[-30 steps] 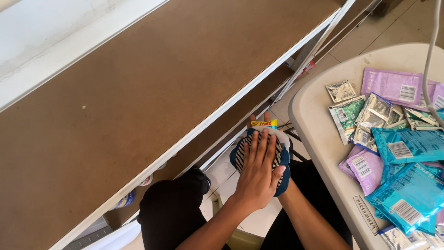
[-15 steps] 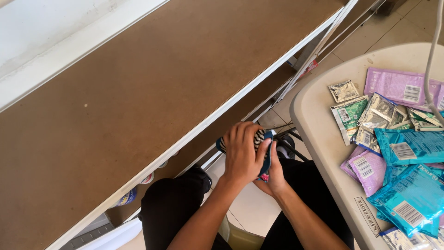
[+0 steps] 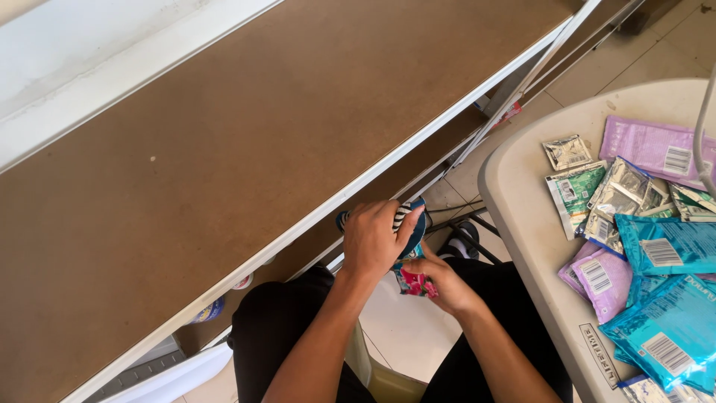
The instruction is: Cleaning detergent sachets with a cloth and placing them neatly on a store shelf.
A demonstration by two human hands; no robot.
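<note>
The left hand is curled over the top of a small bundle of sachets, fingers wrapped down its far side so that blue and striped edges show between them. The right hand comes in from below and grips the lower end of the same bundle, where a pink-and-red packet shows past the thumb. Both hands are closed on it, and it hangs in the air over the person's lap, between the front edge of the brown shelf and the near left edge of the white surface, touching neither.

The person sits with dark trousers showing under the forearms. On the surface, well apart from the hands, lies a loose heap of flat packets: a purple sachet toward the far edge, silver packets and a green one nearer the left edge, a smaller purple packet below them, and several blue pouches toward the near right corner. A lower shelf board runs under the brown one, with pale floor tiles beneath.
</note>
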